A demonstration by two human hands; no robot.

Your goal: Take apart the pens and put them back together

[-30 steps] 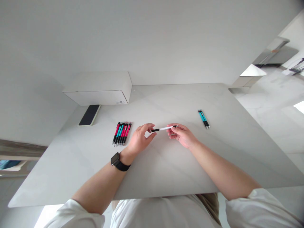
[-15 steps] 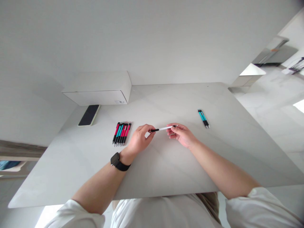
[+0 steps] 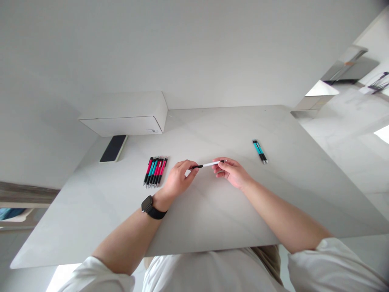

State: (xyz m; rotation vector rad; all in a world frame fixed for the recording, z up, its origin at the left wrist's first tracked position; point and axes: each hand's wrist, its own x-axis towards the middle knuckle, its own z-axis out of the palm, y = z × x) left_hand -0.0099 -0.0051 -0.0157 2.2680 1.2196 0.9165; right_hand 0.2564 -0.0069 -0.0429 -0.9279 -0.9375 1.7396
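A white pen with black ends (image 3: pixel 208 164) is held nearly level above the table between my two hands. My left hand (image 3: pixel 179 176) pinches its black grip end, and the fingers cover part of the tip. At the other end, my right hand (image 3: pixel 229 172) grips the pen between thumb and fingers, the remaining fingers loosely curled. Left of my left hand lies a row of several red and teal pens (image 3: pixel 155 172) with black grips, side by side. Two teal pens (image 3: pixel 260 151) rest together on the right, beyond my right hand.
A long white box (image 3: pixel 121 125) stands against the wall at the back left of the marbled white table (image 3: pixel 209 219). In front of it lies a dark-screened phone (image 3: pixel 113 148). The table's front edge is close to my body.
Both hands keep their hold on the white pen in almost the same place. The whole view has shifted very slightly; the other pens lie as before.
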